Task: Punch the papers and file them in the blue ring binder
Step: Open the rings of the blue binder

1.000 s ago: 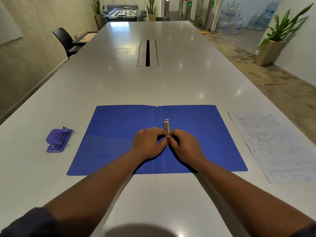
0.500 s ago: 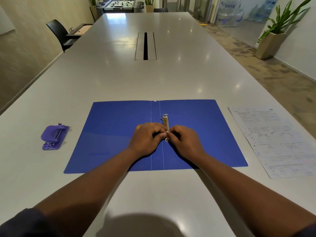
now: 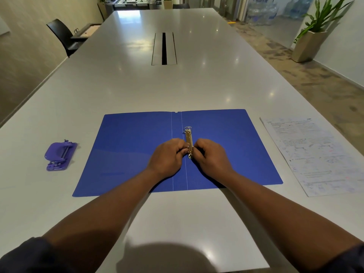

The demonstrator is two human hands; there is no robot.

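Watching this from the side: both hands are pinched onto the near ring of the metal ring mechanism (image 3: 189, 142), left hand (image 3: 167, 156) on one side, right hand (image 3: 211, 157) on the other, fingers curled tight. Can't quite tell if the ring has split yet, the fingertips cover it. The blue ring binder (image 3: 134, 150) lies flat and open on the worktop (image 3: 118, 85), spine and mechanism running straight away from the grip. Covers look thin and floppy, so I'd hold the stiff metal, not the plastic. The papers (image 3: 315, 154) sit well to the right of the grip, light and slidey. The purple hole punch (image 3: 60, 155) is well off to the left, untouched.
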